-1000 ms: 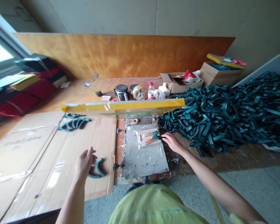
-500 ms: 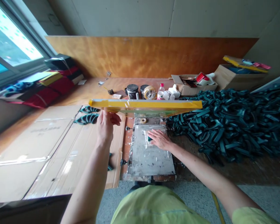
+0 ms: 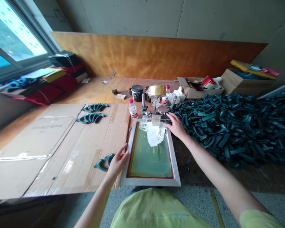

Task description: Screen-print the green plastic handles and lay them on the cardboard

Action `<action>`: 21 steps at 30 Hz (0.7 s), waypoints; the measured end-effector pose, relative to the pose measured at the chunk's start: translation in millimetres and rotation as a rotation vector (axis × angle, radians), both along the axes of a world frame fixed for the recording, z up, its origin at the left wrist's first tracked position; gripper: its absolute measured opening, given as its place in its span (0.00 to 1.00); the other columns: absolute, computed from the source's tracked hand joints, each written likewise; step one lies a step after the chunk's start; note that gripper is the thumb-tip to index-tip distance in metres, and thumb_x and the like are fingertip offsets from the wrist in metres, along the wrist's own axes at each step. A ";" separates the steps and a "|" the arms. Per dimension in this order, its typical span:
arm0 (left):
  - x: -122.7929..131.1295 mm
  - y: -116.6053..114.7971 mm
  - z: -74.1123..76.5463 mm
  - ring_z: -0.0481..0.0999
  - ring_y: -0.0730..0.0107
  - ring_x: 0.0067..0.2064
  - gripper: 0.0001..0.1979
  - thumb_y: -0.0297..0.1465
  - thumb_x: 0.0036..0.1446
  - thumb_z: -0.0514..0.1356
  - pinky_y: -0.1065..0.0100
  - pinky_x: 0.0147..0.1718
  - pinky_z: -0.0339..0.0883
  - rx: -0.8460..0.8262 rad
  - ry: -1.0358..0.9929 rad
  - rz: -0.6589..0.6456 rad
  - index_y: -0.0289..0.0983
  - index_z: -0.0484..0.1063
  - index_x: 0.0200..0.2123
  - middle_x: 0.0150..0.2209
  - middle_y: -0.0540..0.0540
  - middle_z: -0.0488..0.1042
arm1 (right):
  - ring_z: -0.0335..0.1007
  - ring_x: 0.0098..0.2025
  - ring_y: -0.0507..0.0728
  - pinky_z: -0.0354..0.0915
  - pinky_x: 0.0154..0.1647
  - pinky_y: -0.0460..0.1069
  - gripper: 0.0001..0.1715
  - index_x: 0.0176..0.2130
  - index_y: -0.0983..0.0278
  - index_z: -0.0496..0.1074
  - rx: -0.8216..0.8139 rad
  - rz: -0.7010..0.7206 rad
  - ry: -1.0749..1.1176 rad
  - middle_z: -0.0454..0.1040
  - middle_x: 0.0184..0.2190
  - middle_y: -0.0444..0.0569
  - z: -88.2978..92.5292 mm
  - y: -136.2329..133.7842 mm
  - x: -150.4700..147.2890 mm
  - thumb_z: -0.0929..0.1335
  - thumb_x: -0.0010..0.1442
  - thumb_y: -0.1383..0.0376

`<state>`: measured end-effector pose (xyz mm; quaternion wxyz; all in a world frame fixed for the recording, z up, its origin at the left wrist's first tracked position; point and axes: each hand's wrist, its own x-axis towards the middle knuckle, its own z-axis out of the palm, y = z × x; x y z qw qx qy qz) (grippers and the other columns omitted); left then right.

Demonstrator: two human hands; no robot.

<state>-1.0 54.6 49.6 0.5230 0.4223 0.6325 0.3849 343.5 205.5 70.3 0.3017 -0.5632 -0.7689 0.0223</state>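
Note:
A silk-screen printing frame (image 3: pixel 177 181) lies flat in front of me, its mesh (image 3: pixel 148 161) greenish and edged in red. White ink (image 3: pixel 155 136) is smeared across the far part of the mesh, with a pale squeegee-like block (image 3: pixel 156 119) at its far end. My left hand (image 3: pixel 118 160) rests its outstretched fingers against the left rail. At the far right corner is my right hand (image 3: pixel 177 126), fingers apart, close to the block and the metal hinge clamp (image 3: pixel 144 109). Beside my left hand, dark green curved parts (image 3: pixel 101 164) sit on cardboard.
A large heap of dark green parts (image 3: pixel 218 126) covers the right side. Cardboard (image 3: pixel 59 142) spreads on the left, bearing rows of curved parts (image 3: pixel 91 118). Behind the frame stand a red-capped bottle (image 3: pixel 133 109), a black tub (image 3: pixel 137 92), a tape roll (image 3: pixel 156 91) and an open box (image 3: pixel 204 91).
The frame has swung down from its raised, tilted position to lie flat over the metal plate. My left hand came down toward me with it; my right hand left the plate and moved to the far right corner.

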 end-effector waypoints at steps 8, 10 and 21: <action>2.4 3.8 -41.2 0.76 0.64 0.31 0.37 0.51 0.51 0.60 0.68 0.29 0.67 0.015 0.120 -0.008 0.36 0.68 0.60 0.30 0.48 0.77 | 0.71 0.40 0.60 0.64 0.40 0.50 0.07 0.39 0.65 0.74 -0.386 0.132 -0.369 0.75 0.35 0.53 2.7 6.6 -73.1 0.71 0.57 0.66; 3.1 2.8 -40.6 0.76 0.63 0.32 0.36 0.51 0.51 0.60 0.68 0.30 0.67 0.019 0.125 0.009 0.36 0.69 0.58 0.30 0.47 0.77 | 0.70 0.40 0.59 0.63 0.39 0.49 0.04 0.36 0.65 0.74 -0.346 0.258 -0.365 0.75 0.35 0.53 -3.6 -11.7 -63.1 0.69 0.57 0.71; 5.6 1.2 -38.7 0.77 0.63 0.31 0.38 0.52 0.50 0.60 0.68 0.29 0.67 0.018 0.102 0.027 0.35 0.69 0.58 0.29 0.47 0.78 | 0.67 0.38 0.56 0.61 0.37 0.48 0.11 0.33 0.65 0.75 -0.159 0.467 -0.287 0.75 0.31 0.49 -4.8 -27.8 -40.5 0.66 0.55 0.78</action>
